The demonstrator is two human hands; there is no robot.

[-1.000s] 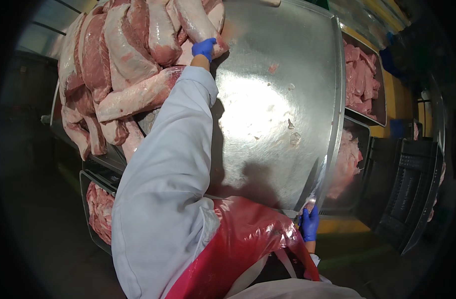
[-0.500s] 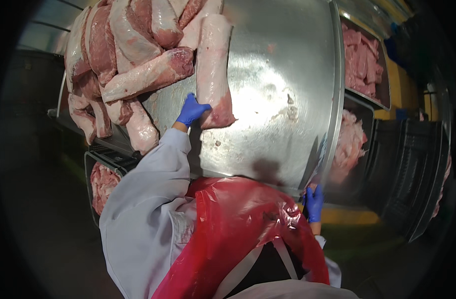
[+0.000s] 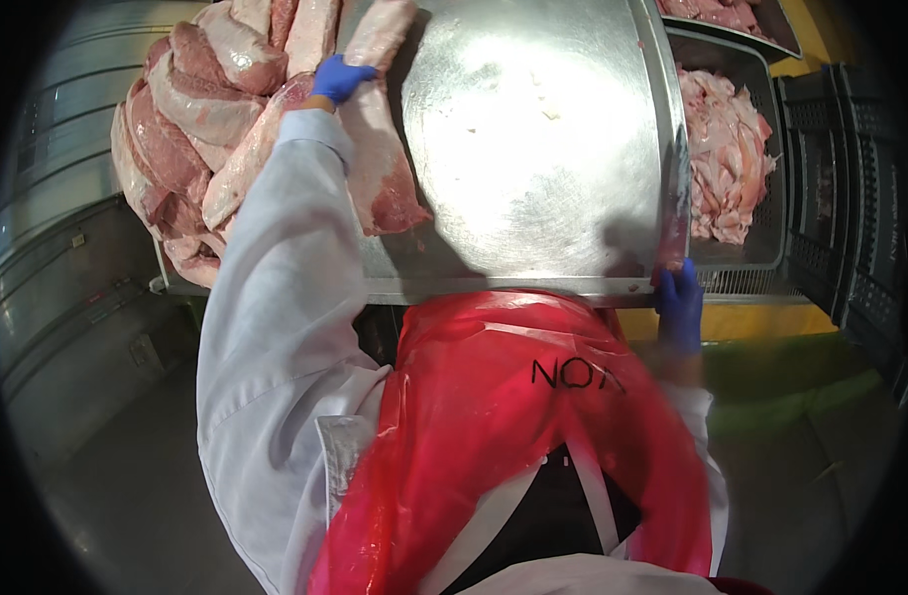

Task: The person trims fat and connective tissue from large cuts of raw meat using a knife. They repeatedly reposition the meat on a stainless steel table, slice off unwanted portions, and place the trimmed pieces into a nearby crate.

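A long pale pork loin (image 3: 380, 159) lies on the steel table (image 3: 533, 198), its dark red end towards me. My left hand (image 3: 341, 79), in a blue glove, grips it near its far part, the fingers closed over its side. At the table's right edge my right hand (image 3: 680, 305), also blue-gloved and slightly blurred, is closed around the handle of a knife (image 3: 678, 193). The long blade points away from me along the raised table edge. Left of the held loin, several more pork loins (image 3: 181, 129) are heaped up.
Beside the table on the right stands a dark tub (image 3: 777, 223) full of pale meat trimmings (image 3: 724, 159). Another tub (image 3: 786, 35) with pink meat is farther back. Black slatted crates (image 3: 836, 188) stand at the far right. The table's front edge (image 3: 513, 286) is close to my red apron (image 3: 513, 347).
My left hand has gone from the loin's near end to its far part. The loin sits farther left and slants. My right hand and the knife have moved slightly right, and the view has shifted.
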